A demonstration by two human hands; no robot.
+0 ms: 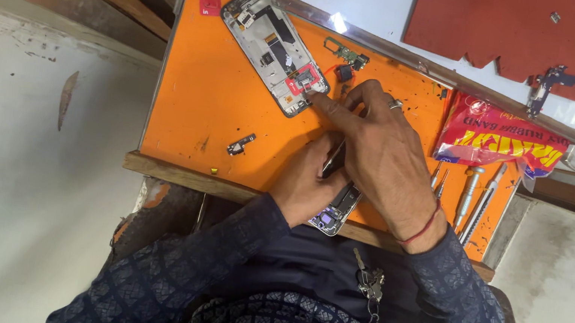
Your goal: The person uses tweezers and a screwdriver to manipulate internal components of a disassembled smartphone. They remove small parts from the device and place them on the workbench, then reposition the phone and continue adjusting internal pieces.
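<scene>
A: Main thing?
B: Opened phone frame (pixel 274 51), back off, insides bare, lying on the orange mat (pixel 196 110). Right hand (pixel 387 157) has its index finger stretched out onto the frame's lower end, at a red part; other fingers loosely curled, nothing gripped.
A: Left hand (pixel 307 183)?
B: Below-right of the frame, closed around a second phone body (pixel 335 210) at the tabletop edge.
A: Progress?
B: Looks mid-job: small green board (pixel 347 53) and black part (pixel 240 144) lie loose beside the frame, unfitted. Screwdrivers (pixel 476 197) and red packet (pixel 499 144) far right of it.
</scene>
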